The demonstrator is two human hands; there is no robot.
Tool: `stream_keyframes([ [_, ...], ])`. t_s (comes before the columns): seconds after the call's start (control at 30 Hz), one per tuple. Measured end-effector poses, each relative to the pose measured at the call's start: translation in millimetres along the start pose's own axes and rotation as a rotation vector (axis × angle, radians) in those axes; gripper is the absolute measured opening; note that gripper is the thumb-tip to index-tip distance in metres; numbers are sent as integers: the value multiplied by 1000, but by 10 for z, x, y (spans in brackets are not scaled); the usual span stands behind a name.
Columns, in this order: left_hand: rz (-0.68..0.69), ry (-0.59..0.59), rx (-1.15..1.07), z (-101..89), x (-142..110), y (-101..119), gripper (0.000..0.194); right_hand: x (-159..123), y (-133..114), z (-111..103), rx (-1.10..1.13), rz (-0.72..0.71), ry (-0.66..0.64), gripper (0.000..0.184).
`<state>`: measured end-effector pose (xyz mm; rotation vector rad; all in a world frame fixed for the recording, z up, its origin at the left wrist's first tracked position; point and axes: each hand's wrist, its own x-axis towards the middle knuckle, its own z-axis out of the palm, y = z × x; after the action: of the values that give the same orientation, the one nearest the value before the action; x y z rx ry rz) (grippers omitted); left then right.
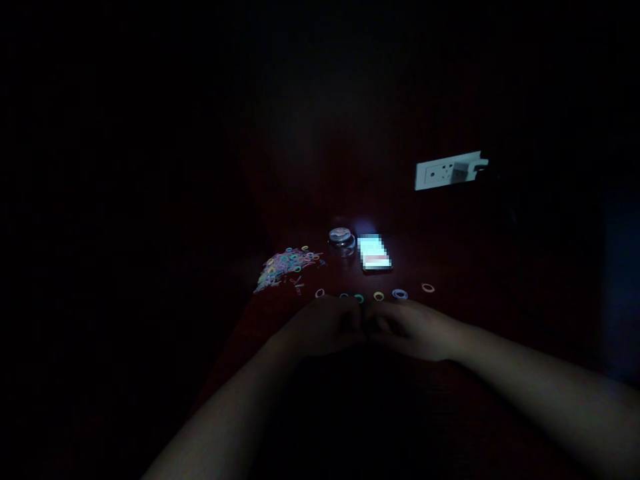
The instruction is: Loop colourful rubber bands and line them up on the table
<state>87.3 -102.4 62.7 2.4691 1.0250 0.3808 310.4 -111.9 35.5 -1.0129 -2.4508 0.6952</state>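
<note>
Both hands, left hand [325,327] and right hand [413,330], meet below small rings [379,296]; finger state unclear

Both forearms are bare to the hands, left hand [325,327] and right hand [415,330], no sleeves showing.

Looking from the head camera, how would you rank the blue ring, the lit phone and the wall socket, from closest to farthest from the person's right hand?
From the right hand:
1. Blue ring, on the table just beyond the knuckles.
2. Phone, farther back, slightly left, screen lit.
3. Wall socket, up on the wall behind, to the right.
</note>
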Motion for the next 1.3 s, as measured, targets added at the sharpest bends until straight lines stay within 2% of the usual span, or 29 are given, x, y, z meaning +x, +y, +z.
stream_keyframes([
  [0.07,5,7,-10,5,1,18,22,8,-14,8,2,-28,-20,14],
  [0.17,-3,3,-19,7,0,31,22,22,0,22,-1,-54,-71,19],
  [0.33,8,-40,-36,24,0,-16,20,18,40,32,9,-28,-96,18],
  [0.6,-47,-107,-67,-6,-11,-130,21,15,63,35,27,2,-108,14],
  [0.73,-60,-158,-181,-2,-7,-187,23,9,71,26,18,-4,-119,12],
  [0.93,-115,-205,-270,14,-16,-258,38,8,116,24,29,21,-145,13],
  [1.1,-225,-217,-305,-43,-55,-316,59,15,135,13,60,43,-155,16],
  [1.3,-260,-200,-316,-32,-47,-334,61,9,100,-6,76,50,-158,15],
])
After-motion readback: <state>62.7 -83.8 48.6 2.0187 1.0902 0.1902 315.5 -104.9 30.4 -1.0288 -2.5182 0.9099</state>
